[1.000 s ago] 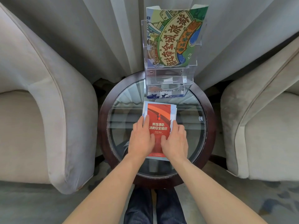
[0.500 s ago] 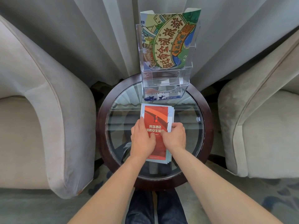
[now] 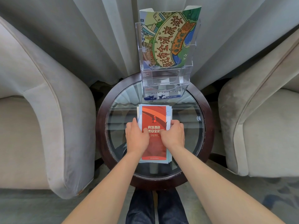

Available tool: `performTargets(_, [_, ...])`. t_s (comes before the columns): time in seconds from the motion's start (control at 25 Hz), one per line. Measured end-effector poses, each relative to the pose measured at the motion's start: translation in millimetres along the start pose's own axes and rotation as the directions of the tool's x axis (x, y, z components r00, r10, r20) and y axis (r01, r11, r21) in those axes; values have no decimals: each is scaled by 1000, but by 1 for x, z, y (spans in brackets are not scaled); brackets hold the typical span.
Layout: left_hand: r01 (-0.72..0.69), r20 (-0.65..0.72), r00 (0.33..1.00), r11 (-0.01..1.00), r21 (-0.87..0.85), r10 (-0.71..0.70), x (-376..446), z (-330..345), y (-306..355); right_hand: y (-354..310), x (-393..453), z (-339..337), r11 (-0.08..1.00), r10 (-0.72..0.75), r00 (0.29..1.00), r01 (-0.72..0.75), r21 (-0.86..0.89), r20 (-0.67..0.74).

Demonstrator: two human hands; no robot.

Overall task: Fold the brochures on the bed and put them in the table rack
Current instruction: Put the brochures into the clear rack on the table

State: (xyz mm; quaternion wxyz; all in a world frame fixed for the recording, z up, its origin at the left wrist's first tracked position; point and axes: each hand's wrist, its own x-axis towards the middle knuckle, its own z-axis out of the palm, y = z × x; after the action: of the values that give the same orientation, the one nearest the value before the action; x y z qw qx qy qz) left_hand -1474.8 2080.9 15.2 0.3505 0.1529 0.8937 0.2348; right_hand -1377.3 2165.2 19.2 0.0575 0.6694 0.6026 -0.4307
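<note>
Both hands hold a stack of folded brochures (image 3: 153,120) over the middle of a round glass bench (image 3: 191,110). The left hand (image 3: 137,136) grips the stack's left edge, thumb laid across the red cover and fingers curled at the side. The right hand (image 3: 174,135) grips the right edge, fingers bent round the paper and thumb on the cover. Each grip is closed on the stack.

The stack runs lengthwise from 6 o'clock to 12 o'clock between the hands, which clasp it about halfway along. Its top brochure is red with white Chinese lettering and a small hydrant picture; pale blue sheets show at its edges. Whether the stack rests on the glass or is slightly lifted cannot be told.

At 12 o'clock from the hands, at the far rim of the bench, stands a clear plastic rack (image 3: 163,78). Its upper pocket holds a large, colourful illustrated brochure (image 3: 169,38); the lower front pocket shows a strip of blue-and-white print.

Pale armchairs sit at 9 o'clock (image 3: 48,118) and 3 o'clock (image 3: 258,126), with grey curtains (image 3: 97,38) behind. At 6 o'clock, dark trouser legs (image 3: 155,207) show below the forearms.
</note>
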Motion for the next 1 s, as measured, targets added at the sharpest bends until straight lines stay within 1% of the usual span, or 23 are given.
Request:
performTargets(0.08, [-15, -22, 1000, 1000, 15, 15, 0, -1, 3, 0, 2, -1, 1000, -6, 1000, 6, -8, 3])
performTargets(0.2, [-5, -33, 999, 998, -57, 4, -1, -1, 8, 2, 2, -1, 1000, -21, 1000, 21, 9, 4])
performTargets(0.4, [33, 46, 999, 986, -162, -26, -1, -7, 18, 3, -2, -6, 996, -16, 999, 19, 83, -42])
performTargets(0.56, [16, 29, 1000, 982, -190, -11, -2, -15, 27, -5, -4, -14, 996, -61, 996, 65, 63, -61])
performTargets(0.68, [-41, -24, 999, 975, -220, 37, -6, -29, 39, -20, -11, -26, 993, -104, 989, 109, 45, -101])
performTargets(0.8, [-131, -86, 990, 969, -211, 115, -10, -46, 58, -41, -22, -41, 984, -160, 973, 171, 58, -165])
performTargets(0.92, [-228, -182, 964, 952, -204, 192, -17, -62, 79, -63, -35, -58, 955, -272, 932, 292, 52, -240])
performTargets(1.0, [-275, -231, 947, 938, -214, 225, -21, -69, 85, -72, -40, -65, 931, -329, 906, 358, 68, -266])
